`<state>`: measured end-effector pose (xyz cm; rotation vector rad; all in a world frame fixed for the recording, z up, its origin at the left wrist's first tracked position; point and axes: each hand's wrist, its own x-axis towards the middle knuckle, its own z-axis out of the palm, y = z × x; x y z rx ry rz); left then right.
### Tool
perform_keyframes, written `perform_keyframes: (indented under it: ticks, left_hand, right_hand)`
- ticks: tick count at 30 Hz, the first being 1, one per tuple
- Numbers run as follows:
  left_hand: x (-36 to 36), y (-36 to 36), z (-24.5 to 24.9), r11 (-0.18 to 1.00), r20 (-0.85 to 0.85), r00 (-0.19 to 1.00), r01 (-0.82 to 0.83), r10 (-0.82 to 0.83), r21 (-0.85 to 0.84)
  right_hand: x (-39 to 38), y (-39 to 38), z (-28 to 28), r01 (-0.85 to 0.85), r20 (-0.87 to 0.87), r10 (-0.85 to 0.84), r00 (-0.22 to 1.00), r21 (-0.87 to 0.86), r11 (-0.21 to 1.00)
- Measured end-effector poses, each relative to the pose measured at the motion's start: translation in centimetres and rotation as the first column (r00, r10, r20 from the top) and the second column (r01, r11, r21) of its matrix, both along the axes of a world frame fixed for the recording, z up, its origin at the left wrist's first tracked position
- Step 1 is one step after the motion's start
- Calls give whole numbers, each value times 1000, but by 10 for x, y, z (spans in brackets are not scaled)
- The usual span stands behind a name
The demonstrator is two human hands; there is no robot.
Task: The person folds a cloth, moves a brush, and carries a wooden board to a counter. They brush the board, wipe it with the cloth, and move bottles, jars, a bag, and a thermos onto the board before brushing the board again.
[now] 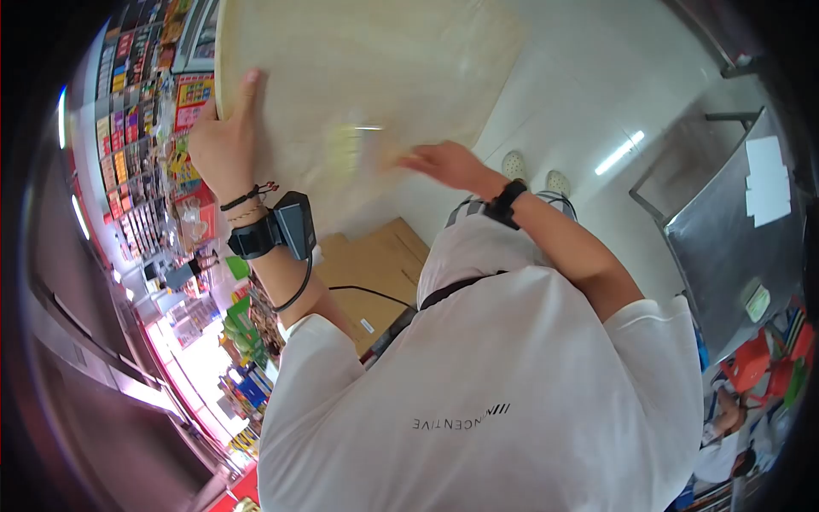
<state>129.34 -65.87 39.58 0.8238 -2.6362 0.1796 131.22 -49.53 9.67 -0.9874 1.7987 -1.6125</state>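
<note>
My left hand (226,149) is closed on the left edge of a large pale beige board (341,51), thumb lying on its face and fingers out of sight behind it. Over the lower right part of the board is my right hand (448,164). Its fingers are smeared by motion, so I cannot make out whether they hold anything. Between the hands, a pale yellow patch (343,152) shows on the board's face, with a short, thin white strip (368,128) near it.
Below the board is a brown cardboard piece (388,256). On the right stands a metal table (708,247) with white paper (768,181) on it. Stocked shelves (128,128) line the left. Part of another person (725,452) shows at lower right.
</note>
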Motion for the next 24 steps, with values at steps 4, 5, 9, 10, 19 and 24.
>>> perform_keyframes:
  ticks: [4,5,9,10,19,24]
  left_hand:
    - [-48,-3,-9,996,6,996,88,-88,-6]
    - [-62,-1,-11,994,16,995,102,-102,-27]
    - [-105,14,-16,976,128,969,216,-210,-32]
    - [-113,15,-19,970,147,963,235,-224,-57]
    - [-157,-2,-57,881,262,872,455,-413,-127]
    - [-161,34,-56,888,282,868,450,-410,-95]
  right_hand:
    - [-10,95,-196,139,-143,-66,988,593,793]
    - [-16,106,-198,159,-32,-186,982,668,727]
    - [-61,43,-31,249,117,-256,960,71,966]
    - [-70,15,-12,260,-82,-258,963,14,965]
    - [-64,161,-211,501,-138,-641,755,752,428]
    - [14,378,-215,701,-539,-749,385,699,-143]
